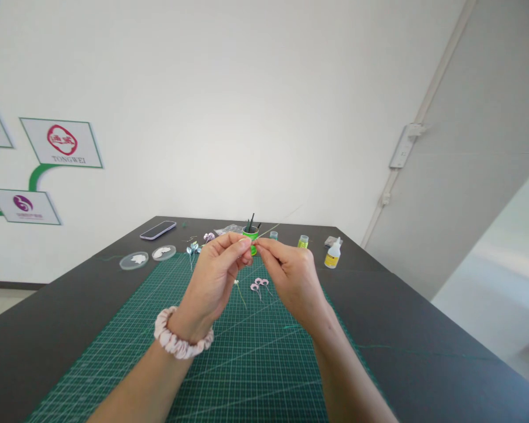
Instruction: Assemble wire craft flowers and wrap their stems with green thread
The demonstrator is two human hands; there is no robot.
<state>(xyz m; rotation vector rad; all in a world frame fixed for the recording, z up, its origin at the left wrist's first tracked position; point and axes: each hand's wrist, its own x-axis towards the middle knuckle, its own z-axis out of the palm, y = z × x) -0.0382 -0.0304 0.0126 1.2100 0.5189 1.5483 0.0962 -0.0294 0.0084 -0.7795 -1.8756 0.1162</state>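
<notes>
My left hand point(220, 267), with a pale scrunchie point(176, 341) around its wrist, is closed in a pinch above the cutting mat. Close against it, my right hand point(293, 276) pinches too. A thin pale wire point(280, 222) comes from between the fingertips and slants up to the right. What else the fingers may hold is too small to make out. On the green cutting mat point(247, 364) below lie several small pink wire-stemmed petals point(259, 283) and a thin yellowish stem point(241, 296), partly beside my left hand.
A phone point(158, 230) and two shallow dishes point(134, 260) with white pieces are at the left. Blue flowers point(193, 248) lie near the mat's back edge. Behind my hands stands a green tool cup point(250, 232). A glue bottle point(332, 254) and small jar point(303, 241) stand right.
</notes>
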